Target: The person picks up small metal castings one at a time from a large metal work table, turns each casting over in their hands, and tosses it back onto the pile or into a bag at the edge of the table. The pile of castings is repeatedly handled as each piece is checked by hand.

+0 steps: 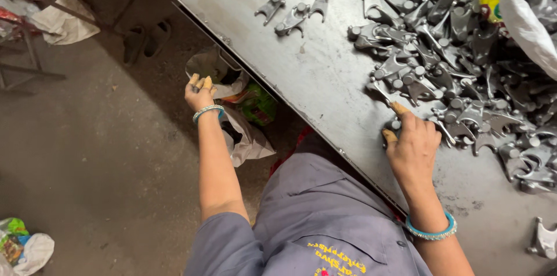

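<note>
**Sorting grey metal castings at a steel table**

Gripping one small grey casting (393, 128) at the near edge of the casting pile (464, 55), the right hand (413, 142) has fingers curled around it, thumb tucked at the side. Left hand (200, 95) hangs off the table (325, 73), fingers bent loosely over an open sack (232, 108) on the floor; can't tell if it holds anything. Few loose castings (299, 6) lie apart. White bag (528, 15) at top right.

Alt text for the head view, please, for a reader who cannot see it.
A person's right hand rests on a small grey cast-metal part at the edge of a large pile of grey forked metal castings on a grey steel table. Their left hand reaches down into a sack on the floor.
</note>
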`<move>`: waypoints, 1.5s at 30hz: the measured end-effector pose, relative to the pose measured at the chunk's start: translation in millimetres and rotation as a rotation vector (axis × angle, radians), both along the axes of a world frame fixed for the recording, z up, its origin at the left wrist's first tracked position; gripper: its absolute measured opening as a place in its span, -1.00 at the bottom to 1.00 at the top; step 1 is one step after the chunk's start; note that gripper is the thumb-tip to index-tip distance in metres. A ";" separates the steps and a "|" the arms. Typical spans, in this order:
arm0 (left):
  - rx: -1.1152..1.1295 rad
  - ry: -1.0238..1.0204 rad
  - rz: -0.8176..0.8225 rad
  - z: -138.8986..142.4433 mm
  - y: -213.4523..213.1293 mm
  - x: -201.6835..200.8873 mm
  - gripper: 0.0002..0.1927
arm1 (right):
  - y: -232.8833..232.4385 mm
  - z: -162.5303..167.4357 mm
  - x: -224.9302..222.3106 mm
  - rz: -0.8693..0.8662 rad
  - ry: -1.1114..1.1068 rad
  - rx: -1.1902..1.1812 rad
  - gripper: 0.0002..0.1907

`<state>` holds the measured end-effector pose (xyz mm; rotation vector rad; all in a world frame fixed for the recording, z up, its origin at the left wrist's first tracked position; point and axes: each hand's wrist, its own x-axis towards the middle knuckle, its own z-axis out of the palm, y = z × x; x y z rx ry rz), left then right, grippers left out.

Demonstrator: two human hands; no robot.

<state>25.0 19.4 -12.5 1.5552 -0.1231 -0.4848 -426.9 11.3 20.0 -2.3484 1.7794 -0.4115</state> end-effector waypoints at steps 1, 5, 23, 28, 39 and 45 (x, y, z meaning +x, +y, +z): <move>0.033 -0.032 -0.015 -3.1 -2.7 -1.2 -0.58 | 2.7 -1.4 -2.5 -0.016 -0.031 0.008 -0.47; 0.396 -0.377 -0.188 -19.3 -7.7 -11.5 -0.54 | 16.8 -4.3 -15.8 -0.048 -0.101 0.017 -0.50; 1.427 -0.980 -0.702 -95.8 -82.4 133.2 -0.27 | -32.6 -61.9 70.8 -0.041 0.219 -0.019 -0.71; 1.754 -1.172 -0.653 -117.2 -119.2 191.8 -0.29 | -76.5 -97.5 101.0 -0.034 0.244 -0.031 -0.61; 1.567 -0.903 -1.128 -169.4 -99.8 240.4 -0.34 | -142.9 -121.8 179.0 -0.030 0.091 0.236 -0.56; 1.480 -0.614 -1.153 -200.6 -51.2 222.9 -0.27 | -134.1 -139.4 171.6 -0.017 0.094 0.219 -0.59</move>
